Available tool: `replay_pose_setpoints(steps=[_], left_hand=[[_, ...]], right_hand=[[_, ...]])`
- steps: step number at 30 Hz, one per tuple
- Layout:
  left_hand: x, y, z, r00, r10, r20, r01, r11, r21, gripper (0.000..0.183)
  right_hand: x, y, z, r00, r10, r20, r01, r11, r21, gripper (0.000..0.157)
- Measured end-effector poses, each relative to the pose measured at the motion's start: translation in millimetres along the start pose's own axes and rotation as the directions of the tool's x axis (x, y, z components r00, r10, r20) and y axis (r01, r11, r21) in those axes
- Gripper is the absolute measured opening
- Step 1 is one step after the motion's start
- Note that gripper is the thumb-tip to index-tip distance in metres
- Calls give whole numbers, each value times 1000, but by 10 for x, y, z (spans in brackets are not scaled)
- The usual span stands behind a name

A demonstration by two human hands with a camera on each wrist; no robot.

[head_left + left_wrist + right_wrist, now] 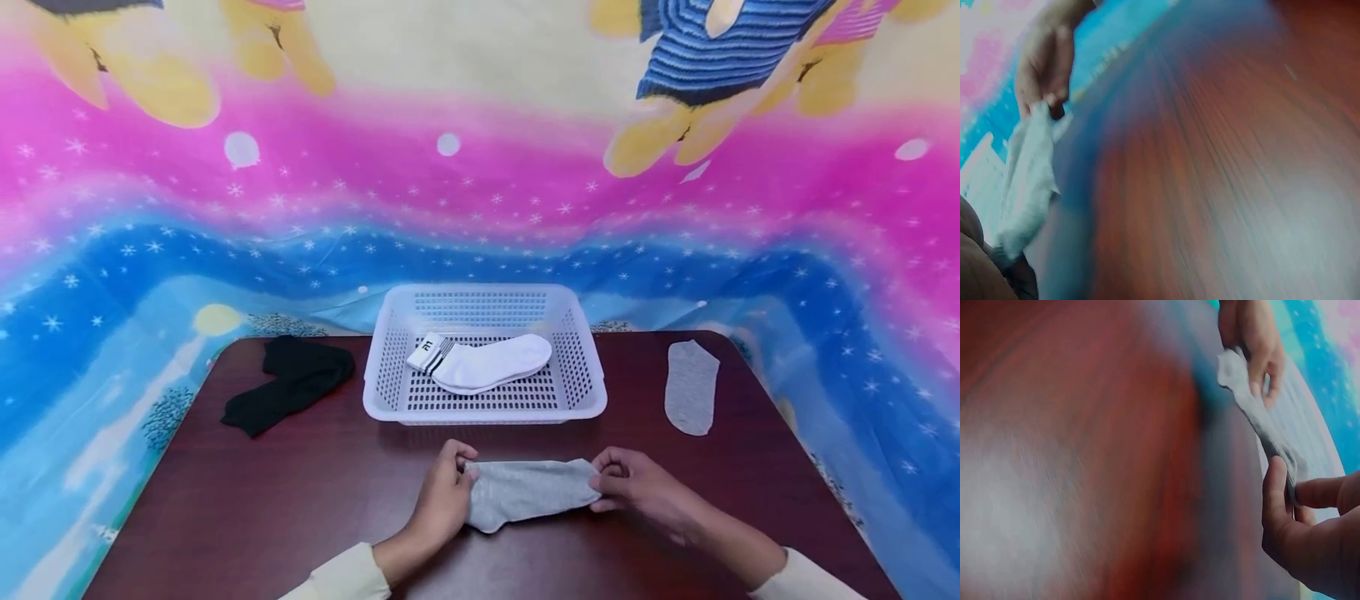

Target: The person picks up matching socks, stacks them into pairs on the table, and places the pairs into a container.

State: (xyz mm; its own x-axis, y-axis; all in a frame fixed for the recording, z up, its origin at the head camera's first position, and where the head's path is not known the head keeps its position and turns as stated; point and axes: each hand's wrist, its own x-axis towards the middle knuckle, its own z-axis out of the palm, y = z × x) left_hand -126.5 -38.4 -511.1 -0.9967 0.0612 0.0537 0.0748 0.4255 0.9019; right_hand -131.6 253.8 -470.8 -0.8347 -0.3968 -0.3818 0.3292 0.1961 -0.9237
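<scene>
A light grey sock (528, 493) is stretched sideways between both hands, in front of the basket and over the table. My left hand (444, 492) pinches its left end between thumb and fingers. On the other side, my right hand (637, 487) pinches the right end. The right wrist view shows the sock (1254, 412) nearly edge-on, with the thumb and fingers of the right hand (1310, 519) closed on its near end. In the left wrist view the sock (1029, 175) hangs slanted between the hands, partly blurred.
A white plastic basket (483, 417) stands at the table's back middle, with white striped socks (491, 362) lying in it. Black socks (292, 383) lie at the left on the dark red table (300, 517). Another grey sock (692, 388) lies flat at the right. A printed cloth hangs behind.
</scene>
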Motion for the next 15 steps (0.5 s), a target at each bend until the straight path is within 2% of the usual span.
replay_pose_setpoints(steps=[5, 7, 9, 11, 13, 15], left_hand=[[37, -191, -98, 997, 68, 27, -71, 993, 93, 19], [40, -231, -143, 996, 57, 71, -62, 995, 79, 25], [34, -241, -195, 991, 36, 132, -39, 999, 23, 38], [23, -227, -249, 980, 18, 196, -12, 999, -31, 51], [9, -209, -290, 971, 13, 240, 0, 998, -56, 59], [-3, -195, -313, 968, 24, 249, -16, 999, -33, 58]], right_hand=[[93, 115, 236, 999, -54, 1, 54, 995, -81, 27], [126, 144, 315, 998, -68, 4, 68, 986, -154, 28], [150, 164, 362, 997, -77, 8, 76, 966, -246, 31], [168, 163, 388, 997, -79, -1, 73, 929, -362, 33], [186, 151, 400, 996, -92, -21, 70, 867, -494, 33], [211, 134, 408, 993, -108, -41, 62, 797, -601, 31]])
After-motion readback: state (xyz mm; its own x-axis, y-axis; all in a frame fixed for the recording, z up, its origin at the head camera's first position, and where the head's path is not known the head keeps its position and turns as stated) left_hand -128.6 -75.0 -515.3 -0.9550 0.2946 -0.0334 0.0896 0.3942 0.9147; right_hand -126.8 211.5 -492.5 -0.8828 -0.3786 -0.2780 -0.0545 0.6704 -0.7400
